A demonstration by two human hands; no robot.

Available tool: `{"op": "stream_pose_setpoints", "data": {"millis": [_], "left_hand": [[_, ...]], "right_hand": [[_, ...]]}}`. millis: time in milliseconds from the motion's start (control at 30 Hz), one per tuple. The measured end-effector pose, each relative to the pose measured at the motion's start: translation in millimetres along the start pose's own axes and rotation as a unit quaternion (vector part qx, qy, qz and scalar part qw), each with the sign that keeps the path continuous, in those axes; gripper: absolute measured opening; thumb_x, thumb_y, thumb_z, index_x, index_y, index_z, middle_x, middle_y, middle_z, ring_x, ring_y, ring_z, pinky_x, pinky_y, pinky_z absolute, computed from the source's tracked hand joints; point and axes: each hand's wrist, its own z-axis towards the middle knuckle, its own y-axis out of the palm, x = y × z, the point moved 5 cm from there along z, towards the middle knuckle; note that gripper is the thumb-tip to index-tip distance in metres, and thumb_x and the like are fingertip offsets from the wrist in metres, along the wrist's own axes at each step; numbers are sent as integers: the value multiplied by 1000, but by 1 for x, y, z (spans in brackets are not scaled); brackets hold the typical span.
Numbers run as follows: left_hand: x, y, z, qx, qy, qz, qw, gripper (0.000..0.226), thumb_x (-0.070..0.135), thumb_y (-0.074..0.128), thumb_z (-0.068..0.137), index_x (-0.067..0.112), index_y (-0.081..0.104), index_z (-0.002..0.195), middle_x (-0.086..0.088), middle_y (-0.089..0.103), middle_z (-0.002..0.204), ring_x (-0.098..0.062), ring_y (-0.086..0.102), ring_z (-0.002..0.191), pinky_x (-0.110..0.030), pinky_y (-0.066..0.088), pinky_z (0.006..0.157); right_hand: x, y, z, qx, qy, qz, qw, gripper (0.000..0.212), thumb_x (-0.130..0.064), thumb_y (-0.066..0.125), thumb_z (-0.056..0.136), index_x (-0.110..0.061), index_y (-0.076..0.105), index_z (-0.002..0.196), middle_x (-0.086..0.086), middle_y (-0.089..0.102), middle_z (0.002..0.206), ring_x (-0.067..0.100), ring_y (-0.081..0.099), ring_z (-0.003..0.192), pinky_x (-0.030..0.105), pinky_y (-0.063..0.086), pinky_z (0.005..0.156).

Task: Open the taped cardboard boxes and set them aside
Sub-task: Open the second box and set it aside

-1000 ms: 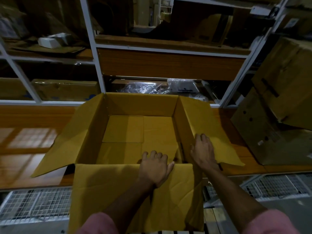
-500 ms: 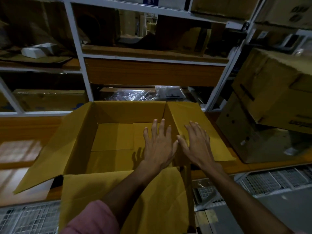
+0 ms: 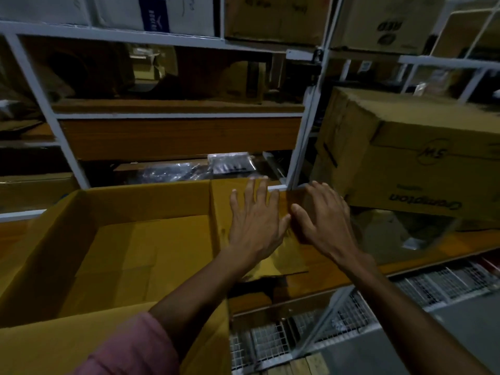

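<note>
Both grips are released: our left hand (image 3: 255, 226) lies flat with spread fingers on the right flap (image 3: 224, 201) of the open box (image 3: 130, 255), and our right hand (image 3: 322, 220) is just beside it at 3 o'clock, fingers straight, over the same flap; we cannot tell whether it touches. We judge that the flat palms press the flap outward so that it stays folded down, or they are reaching toward the next box. The open box stands on the wooden worktop (image 3: 319, 274) at 9 o'clock from the hands, with nothing visible inside. At 2 o'clock a printed carton (image 3: 422, 155) leans on a lower brown box (image 3: 389, 231), both near the flap. A white rack post (image 3: 303, 142) rises at 12 o'clock, just behind the fingertips. These cartons and the post leave little room on this side for setting the box aside.
</note>
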Motion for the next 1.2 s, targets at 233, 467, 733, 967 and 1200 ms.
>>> {"op": "stream_pose_setpoints", "data": {"millis": [233,467,733,967,1200], "left_hand": [[115,-5,68,39,14,-3,999,67,56,28,99,20,32,155,-9,13,169,-33,4,154,-64,16,117],[173,-28,113,50,33,-33,998,73,64,17,97,24,25,157,-7,10,169,-32,1,156,-64,12,120],[192,-67,185,44,38,-49,997,70,68,21,101,26,27,157,-10,16,168,-39,16,152,-67,20,116],[208,-64,264,-83,-25,-48,995,81,77,16,96,28,23,160,-14,14,169,-47,19,150,-70,21,116],[232,-34,345,-156,-83,-57,983,81,74,18,97,25,21,162,-17,5,170,-40,9,155,-57,16,122]], "right_hand": [[77,-84,29,134,-81,49,987,53,-47,48,100,-8,61,132,12,59,139,29,51,132,46,42,106],[128,-159,59,188,-108,43,975,38,-37,49,101,-8,66,120,11,65,124,26,58,115,45,47,96],[186,-224,104,135,-34,-32,990,48,-52,43,100,-16,62,126,9,63,127,25,57,116,51,47,97],[278,-254,166,-49,108,-107,987,87,-87,19,87,-32,39,152,7,35,162,36,29,147,66,26,112],[397,-244,226,-199,166,-143,955,121,-105,8,60,-38,14,159,6,7,170,37,7,155,64,14,121]]}}
